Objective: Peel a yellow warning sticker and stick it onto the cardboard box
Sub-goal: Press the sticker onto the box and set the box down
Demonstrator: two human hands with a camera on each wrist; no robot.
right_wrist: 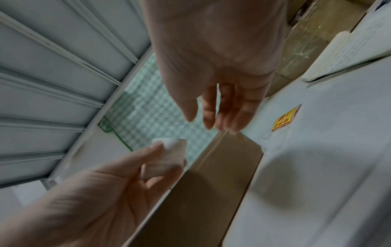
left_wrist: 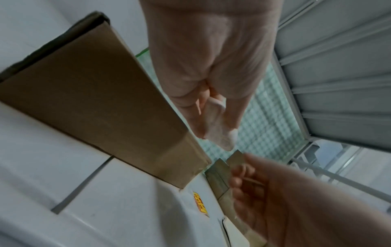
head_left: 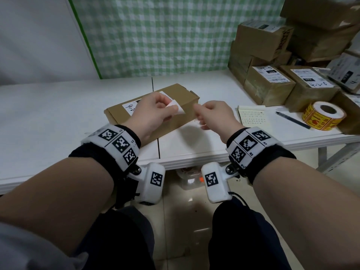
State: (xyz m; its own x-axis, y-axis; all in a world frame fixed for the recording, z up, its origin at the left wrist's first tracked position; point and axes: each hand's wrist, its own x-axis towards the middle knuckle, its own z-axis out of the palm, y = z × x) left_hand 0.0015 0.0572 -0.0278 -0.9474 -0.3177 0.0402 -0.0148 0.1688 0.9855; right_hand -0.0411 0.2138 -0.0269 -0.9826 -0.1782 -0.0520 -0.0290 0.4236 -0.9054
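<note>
A long cardboard box (head_left: 181, 94) lies on the white table (head_left: 58, 114), with a white label (head_left: 129, 108) on its top. My left hand (head_left: 169, 109) hovers over the box and pinches a small piece of white backing paper (head_left: 176, 108), also seen in the wrist views (left_wrist: 224, 137) (right_wrist: 169, 157). My right hand (head_left: 197, 114) floats just past the box's right end, its fingers relaxed and apart (right_wrist: 208, 120), holding nothing I can make out. A yellow warning sticker (right_wrist: 285, 119) (left_wrist: 200, 204) appears on the table beside that end; the head view hides it.
A roll of yellow stickers (head_left: 323, 115) stands at the right, with a pen (head_left: 292, 119) and a yellow notepad (head_left: 253, 115) next to it. Stacked labelled parcels (head_left: 272, 84) fill the back right. The table's front edge (head_left: 185, 162) runs under my wrists.
</note>
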